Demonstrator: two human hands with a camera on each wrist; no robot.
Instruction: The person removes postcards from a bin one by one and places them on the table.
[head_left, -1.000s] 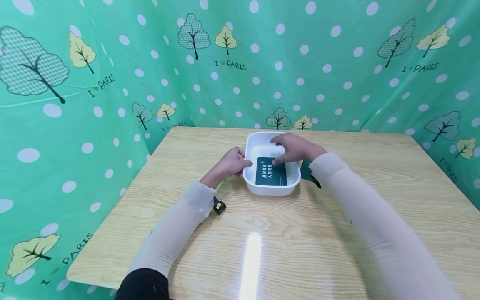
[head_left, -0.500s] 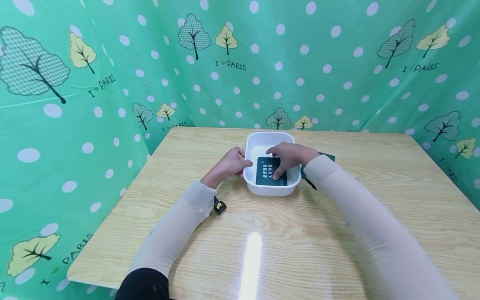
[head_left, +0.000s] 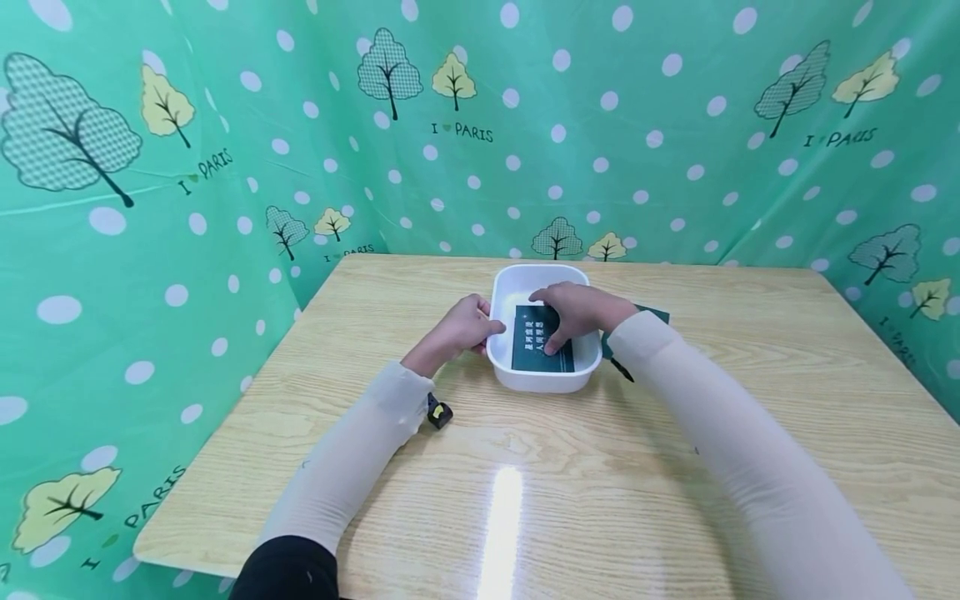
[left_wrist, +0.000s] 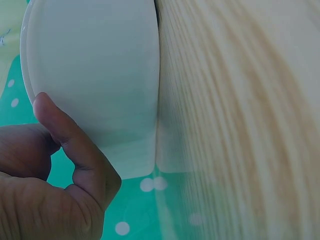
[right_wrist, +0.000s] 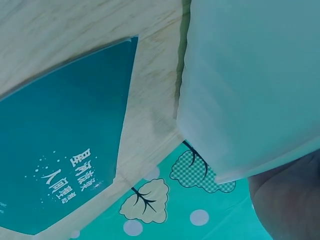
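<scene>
A white plastic tub (head_left: 543,382) stands on the table towards the back. My left hand (head_left: 460,323) grips its left rim, and the left wrist view shows the thumb (left_wrist: 67,131) against the tub's outer wall. Inside lies a dark green notebook (head_left: 531,357) with white characters on its cover, its far edge slightly raised. My right hand (head_left: 579,307) reaches in over the right rim and holds this notebook, thumb on the cover and fingers at its far side. In the right wrist view most of that hand is hidden behind the tub wall.
A second dark green notebook (right_wrist: 65,135) lies on the table right of the tub, partly under my right forearm in the head view. A small black device (head_left: 438,412) sits at my left cuff. A green patterned curtain (head_left: 637,150) hangs behind the wooden table (head_left: 390,500).
My right hand has come down towards me onto the notebook in the tub, and the notebook's far edge has risen a little. The left hand stays on the rim.
</scene>
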